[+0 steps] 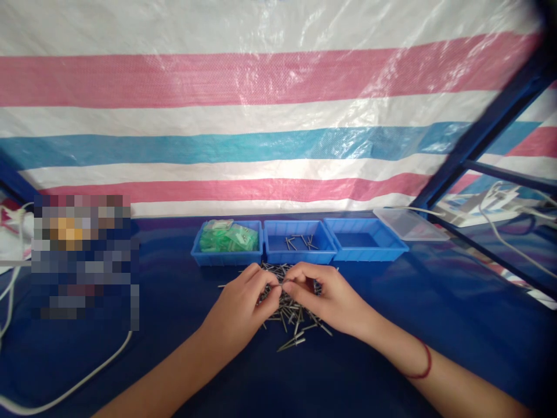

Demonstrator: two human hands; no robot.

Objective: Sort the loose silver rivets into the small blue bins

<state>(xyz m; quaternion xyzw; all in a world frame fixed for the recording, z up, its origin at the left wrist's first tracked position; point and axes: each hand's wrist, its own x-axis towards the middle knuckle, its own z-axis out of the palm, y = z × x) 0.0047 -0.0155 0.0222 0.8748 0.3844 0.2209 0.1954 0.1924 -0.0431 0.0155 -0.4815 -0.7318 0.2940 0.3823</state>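
Note:
A pile of thin metal pieces that look like blind rivets [292,315] lies on the dark blue tabletop. Over it, my left hand [248,299] and my right hand [326,296] meet with their fingertips almost touching. Thumb and forefinger of each are pinched together. Whatever sits between the fingertips is too small and covered to make out. Just behind the pile stands a blue bin [300,252] with several of the same metal pieces scattered on its floor.
To the left of that bin, another blue bin [204,259] holds green plastic packets [226,237]. A third blue bin [369,253] stands at the right, beside a clear plastic lid [411,225]. A white cable [87,380] runs along the left; a blue metal frame [483,130] rises at right.

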